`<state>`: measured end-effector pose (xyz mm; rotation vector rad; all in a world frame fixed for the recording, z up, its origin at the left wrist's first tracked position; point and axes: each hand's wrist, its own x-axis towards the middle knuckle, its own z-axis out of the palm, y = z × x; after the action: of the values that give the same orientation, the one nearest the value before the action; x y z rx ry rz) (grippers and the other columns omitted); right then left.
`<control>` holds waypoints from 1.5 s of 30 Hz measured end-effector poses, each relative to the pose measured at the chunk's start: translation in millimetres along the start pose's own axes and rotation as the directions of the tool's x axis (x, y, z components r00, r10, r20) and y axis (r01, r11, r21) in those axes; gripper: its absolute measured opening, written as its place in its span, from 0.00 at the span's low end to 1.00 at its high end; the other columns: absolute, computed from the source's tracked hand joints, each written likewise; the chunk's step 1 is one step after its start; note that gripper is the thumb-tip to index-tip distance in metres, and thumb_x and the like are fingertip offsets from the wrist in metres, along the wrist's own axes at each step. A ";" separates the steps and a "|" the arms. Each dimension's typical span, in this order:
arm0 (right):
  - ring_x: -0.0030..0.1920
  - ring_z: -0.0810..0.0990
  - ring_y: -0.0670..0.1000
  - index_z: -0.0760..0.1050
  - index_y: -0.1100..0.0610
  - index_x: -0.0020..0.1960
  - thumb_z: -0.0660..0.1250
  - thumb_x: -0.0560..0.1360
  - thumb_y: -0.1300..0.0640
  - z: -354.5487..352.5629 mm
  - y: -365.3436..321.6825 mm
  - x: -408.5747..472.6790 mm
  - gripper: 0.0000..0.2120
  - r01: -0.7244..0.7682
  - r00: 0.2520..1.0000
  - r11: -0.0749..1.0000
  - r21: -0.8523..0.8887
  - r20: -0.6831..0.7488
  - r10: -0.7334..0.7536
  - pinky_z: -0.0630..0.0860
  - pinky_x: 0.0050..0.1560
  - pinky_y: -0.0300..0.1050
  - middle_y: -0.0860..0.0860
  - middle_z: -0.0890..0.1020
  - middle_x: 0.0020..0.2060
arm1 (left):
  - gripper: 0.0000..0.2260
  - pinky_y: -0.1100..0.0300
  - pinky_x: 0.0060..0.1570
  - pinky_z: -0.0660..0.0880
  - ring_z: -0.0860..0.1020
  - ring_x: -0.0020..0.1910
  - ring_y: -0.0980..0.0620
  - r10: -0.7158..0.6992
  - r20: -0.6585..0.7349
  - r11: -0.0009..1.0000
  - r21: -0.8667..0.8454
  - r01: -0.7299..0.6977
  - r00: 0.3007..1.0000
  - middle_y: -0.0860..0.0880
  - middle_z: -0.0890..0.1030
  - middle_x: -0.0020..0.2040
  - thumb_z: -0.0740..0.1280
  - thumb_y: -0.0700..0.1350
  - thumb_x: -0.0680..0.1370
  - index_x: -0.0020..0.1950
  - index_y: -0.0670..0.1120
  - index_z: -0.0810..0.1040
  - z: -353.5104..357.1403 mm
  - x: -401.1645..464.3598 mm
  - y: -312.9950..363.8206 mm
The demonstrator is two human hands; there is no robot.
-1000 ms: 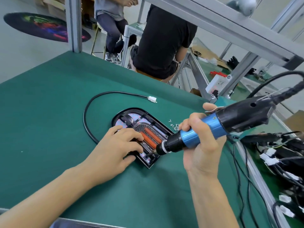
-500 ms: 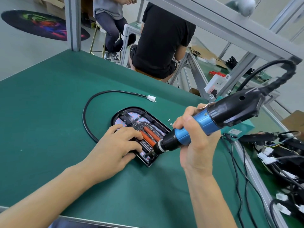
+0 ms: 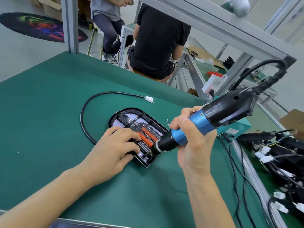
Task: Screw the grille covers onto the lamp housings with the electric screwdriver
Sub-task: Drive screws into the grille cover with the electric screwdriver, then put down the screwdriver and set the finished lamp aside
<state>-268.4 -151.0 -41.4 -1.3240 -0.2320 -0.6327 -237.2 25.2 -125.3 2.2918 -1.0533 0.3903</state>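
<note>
A black arch-shaped lamp housing lies flat on the green table, with a dark grille cover and two orange bars inside it. My left hand presses flat on the housing's near left part, fingers spread over the cover. My right hand grips the blue and black electric screwdriver, tilted down to the left. Its bit touches the housing's near corner. The housing's black cable loops left and ends in a white plug.
A few loose screws lie just right of the housing. Beyond the table's right edge lies a heap of black lamp parts with white plugs. Cords trail down the right side. Two people sit behind the table among aluminium frame posts.
The screwdriver has tipped more upright and its bit has moved down onto the housing's near corner. My left hand has stayed pressed on the housing.
</note>
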 end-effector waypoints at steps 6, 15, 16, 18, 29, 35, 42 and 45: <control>0.30 0.74 0.51 0.68 0.54 0.52 0.67 0.66 0.69 1.7 -1.6 -2.1 0.18 -0.040 0.999 0.998 0.054 0.018 0.039 0.75 0.37 0.43 0.49 0.74 0.33 | 0.06 0.57 0.60 0.62 0.70 0.53 0.57 0.010 -0.058 1.000 -0.015 -0.011 0.998 0.53 0.79 0.53 0.71 0.41 0.68 0.42 0.51 0.82 2.3 -2.2 -0.6; 0.30 0.74 0.51 0.72 0.49 0.48 0.69 0.65 0.62 5.5 -3.0 -1.7 0.15 -0.037 0.999 0.998 0.045 0.018 0.037 0.74 0.38 0.43 0.49 0.74 0.32 | 0.09 0.59 0.60 0.61 0.70 0.55 0.58 0.031 -0.108 0.999 -0.031 -0.034 0.994 0.56 0.79 0.53 0.60 0.49 0.71 0.42 0.53 0.81 6.7 -0.3 -2.1; 0.30 0.74 0.51 0.73 0.47 0.47 0.70 0.65 0.63 5.7 -3.0 -1.3 0.15 -0.036 0.999 0.998 0.043 0.016 0.035 0.74 0.38 0.43 0.50 0.74 0.32 | 0.08 0.59 0.61 0.61 0.70 0.55 0.58 0.025 -0.105 0.999 -0.034 -0.029 0.994 0.56 0.79 0.53 0.62 0.48 0.71 0.42 0.53 0.81 7.0 -0.7 -2.6; 0.30 0.74 0.51 0.75 0.45 0.43 0.69 0.65 0.66 5.7 -2.9 -0.2 0.16 -0.034 0.999 0.999 0.032 0.009 0.033 0.74 0.37 0.43 0.50 0.74 0.31 | 0.06 0.57 0.61 0.62 0.71 0.55 0.59 0.015 -0.101 0.999 -0.040 -0.019 0.995 0.56 0.78 0.54 0.65 0.46 0.70 0.42 0.53 0.81 8.1 -1.6 -4.1; 0.32 0.74 0.51 0.75 0.45 0.41 0.69 0.67 0.67 3.3 -7.4 0.2 0.16 -0.026 0.998 0.999 0.028 -0.056 0.028 0.74 0.39 0.41 0.48 0.75 0.32 | 0.10 0.57 0.62 0.63 0.73 0.55 0.58 0.007 -0.122 0.998 -0.060 -0.014 0.992 0.58 0.78 0.54 0.60 0.49 0.71 0.43 0.52 0.81 12.3 -2.7 -6.3; 0.31 0.75 0.51 0.70 0.50 0.51 0.72 0.69 0.63 -14.7 -40.4 9.0 0.16 0.134 0.948 0.991 -0.026 -0.287 -0.136 0.76 0.38 0.43 0.49 0.77 0.35 | 0.12 0.62 0.64 0.60 0.72 0.56 0.59 0.008 -0.133 0.997 -0.077 -0.018 0.991 0.58 0.78 0.54 0.59 0.47 0.70 0.44 0.52 0.82 10.1 -3.5 -4.0; 0.28 0.76 0.47 0.68 0.50 0.49 0.73 0.74 0.60 -100.4 -86.2 28.7 0.15 -0.025 0.884 0.947 -0.321 -0.450 -0.129 0.77 0.34 0.42 0.41 0.76 0.33 | 0.12 0.61 0.63 0.60 0.71 0.57 0.59 -0.018 -0.140 0.994 -0.110 0.002 0.990 0.58 0.78 0.54 0.59 0.48 0.69 0.43 0.52 0.82 10.1 -3.5 -3.6; 0.25 0.77 0.46 0.68 0.51 0.52 0.74 0.73 0.56 -143.8 -80.8 35.7 0.15 -0.308 0.858 0.847 -0.434 -0.510 0.050 0.76 0.28 0.41 0.49 0.77 0.39 | 0.13 0.63 0.64 0.59 0.71 0.57 0.58 -0.015 -0.144 0.994 -0.107 0.000 0.989 0.58 0.78 0.54 0.58 0.48 0.69 0.43 0.52 0.82 9.9 -2.4 -2.3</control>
<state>-311.5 -306.7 7.3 -1.6110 0.5080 -0.8721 -236.8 21.8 -135.1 2.1375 -0.9691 0.4782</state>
